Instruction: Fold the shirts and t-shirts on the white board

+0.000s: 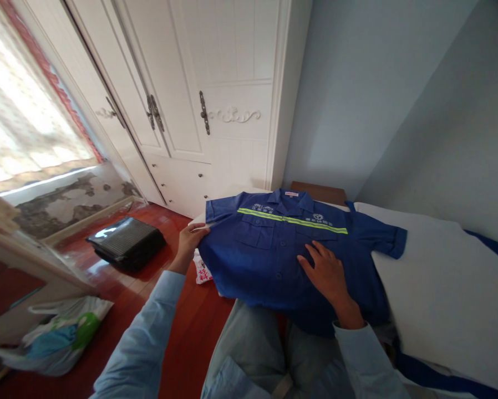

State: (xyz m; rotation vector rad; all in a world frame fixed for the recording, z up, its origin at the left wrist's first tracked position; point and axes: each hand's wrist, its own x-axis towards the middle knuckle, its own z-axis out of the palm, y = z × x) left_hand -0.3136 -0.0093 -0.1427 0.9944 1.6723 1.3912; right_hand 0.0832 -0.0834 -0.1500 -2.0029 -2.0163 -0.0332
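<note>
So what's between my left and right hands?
In the head view, the front of the blue shirt, with its row of buttons, lies between your left hand and right hand.

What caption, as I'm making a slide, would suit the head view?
Left hand at the edge of a blue short-sleeved shirt, right hand spread over its front.

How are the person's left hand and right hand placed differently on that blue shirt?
The left hand is at the blue shirt's side edge, near a short sleeve, while the right hand is over the front, below the yellow-green stripe.
The left hand appears to pinch the edge between thumb and fingers; the right hand is open, fingers pointing toward the stripe.
Both emerge from light-blue cuffs.
</note>
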